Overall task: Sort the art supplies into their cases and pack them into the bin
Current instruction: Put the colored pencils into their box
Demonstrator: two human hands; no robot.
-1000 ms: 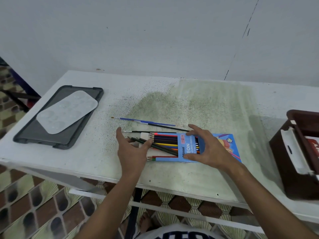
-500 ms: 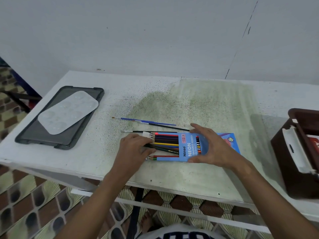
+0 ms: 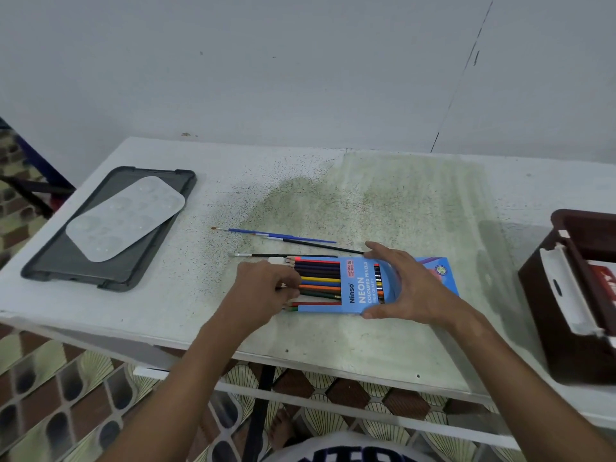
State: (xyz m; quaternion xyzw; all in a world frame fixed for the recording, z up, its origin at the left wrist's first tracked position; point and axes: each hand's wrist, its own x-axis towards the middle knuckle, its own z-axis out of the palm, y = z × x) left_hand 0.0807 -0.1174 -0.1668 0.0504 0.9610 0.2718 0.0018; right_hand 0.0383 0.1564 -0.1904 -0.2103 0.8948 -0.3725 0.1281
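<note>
A second ago the left hand (image 3: pixel 263 288) was spread flat; now its fingers are curled around the loose pencils (image 3: pixel 318 282), pushing them further into the blue pencil box (image 3: pixel 366 288) at the table's (image 3: pixel 383 341) front. The right hand (image 3: pixel 408 288) still grips the box, thumb and fingers on opposite edges. Three paintbrushes (image 3: pixel 283 235) lie just behind (one touching the right fingertips). A palette (image 3: pixel 125 216) rests on a dark tray (image 3: pixel 50 266) far left; the brown bin (image 3: pixel 546 311) stands far right.
</note>
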